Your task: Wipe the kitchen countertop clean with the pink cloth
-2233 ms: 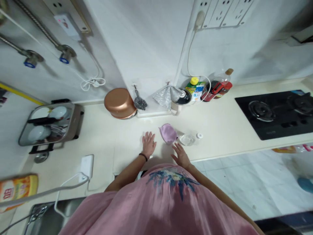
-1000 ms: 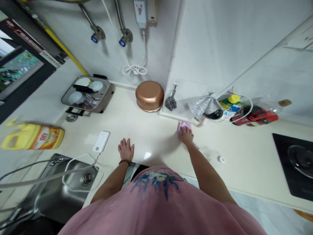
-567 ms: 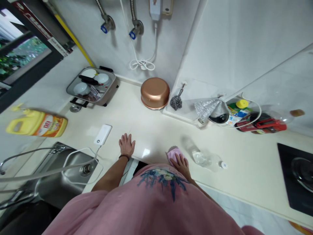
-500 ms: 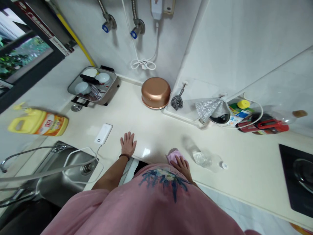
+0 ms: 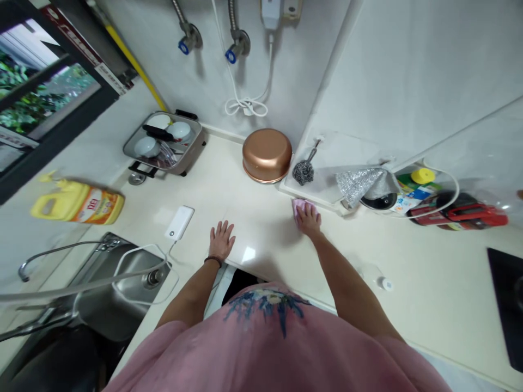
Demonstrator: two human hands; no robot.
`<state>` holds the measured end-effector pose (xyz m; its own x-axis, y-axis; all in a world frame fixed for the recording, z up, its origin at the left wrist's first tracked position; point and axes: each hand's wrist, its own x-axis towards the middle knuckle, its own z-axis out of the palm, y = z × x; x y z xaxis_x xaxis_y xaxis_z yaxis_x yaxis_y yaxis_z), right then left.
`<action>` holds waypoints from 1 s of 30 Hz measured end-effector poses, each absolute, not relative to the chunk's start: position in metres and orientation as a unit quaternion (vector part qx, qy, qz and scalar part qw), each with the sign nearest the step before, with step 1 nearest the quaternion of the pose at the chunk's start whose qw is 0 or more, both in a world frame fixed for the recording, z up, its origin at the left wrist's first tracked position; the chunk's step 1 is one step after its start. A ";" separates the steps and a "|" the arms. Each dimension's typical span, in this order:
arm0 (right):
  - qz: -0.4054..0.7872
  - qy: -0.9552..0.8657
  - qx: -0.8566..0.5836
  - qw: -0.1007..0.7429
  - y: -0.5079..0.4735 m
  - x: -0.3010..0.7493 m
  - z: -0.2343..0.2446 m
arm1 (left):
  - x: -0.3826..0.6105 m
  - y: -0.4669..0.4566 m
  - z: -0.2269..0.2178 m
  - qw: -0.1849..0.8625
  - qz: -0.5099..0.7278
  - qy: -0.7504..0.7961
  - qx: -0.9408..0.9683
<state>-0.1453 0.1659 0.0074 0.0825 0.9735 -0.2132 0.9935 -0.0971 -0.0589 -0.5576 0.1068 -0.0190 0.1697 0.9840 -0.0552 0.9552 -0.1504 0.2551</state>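
My right hand (image 5: pixel 309 219) holds a folded pink cloth (image 5: pixel 299 204) down on the pale counter (image 5: pixel 261 218), its fingers laid over the top. The cloth lies up against the foot of the raised white ledge. My left hand (image 5: pixel 221 240) rests palm down near the counter's front edge, fingers spread, with nothing in it. Just left of that hand lies a white power bank (image 5: pixel 180 222) with a cable plugged in. A clear plastic bottle (image 5: pixel 375 276) lies on its side, partly hidden behind my right forearm.
A copper-coloured pot (image 5: pixel 267 154) stands near the back corner. Beside it a steel scourer (image 5: pixel 303 171) hangs over the ledge. An electric pan (image 5: pixel 163 142) holds bowls. A yellow detergent jug (image 5: pixel 79 201) and the sink (image 5: pixel 118 305) are left, a black cooktop (image 5: pixel 506 305) far right.
My right hand has slid the pink cloth from the counter's front edge back to the ledge, its arm now stretched across the counter. The left hand stays in place. The view has shifted slightly.
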 end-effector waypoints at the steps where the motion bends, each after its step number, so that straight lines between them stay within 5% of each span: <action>1: -0.096 0.677 0.728 0.046 0.162 -0.150 0.006 | -0.558 0.107 -0.019 0.117 0.061 0.641 0.756; 11: -0.139 0.859 0.491 0.024 -0.018 -0.212 -0.024 | -0.558 0.107 -0.017 0.125 0.066 0.641 0.754; 15: -0.148 0.867 0.476 0.015 0.001 -0.200 -0.019 | -0.557 0.107 -0.016 0.132 0.063 0.643 0.752; 24: -0.115 0.711 0.693 0.030 0.122 -0.187 0.005 | -0.557 0.107 -0.014 0.126 0.057 0.644 0.753; 30: -0.147 0.842 0.519 0.008 0.049 -0.222 -0.010 | -0.558 0.107 -0.017 0.126 0.064 0.641 0.755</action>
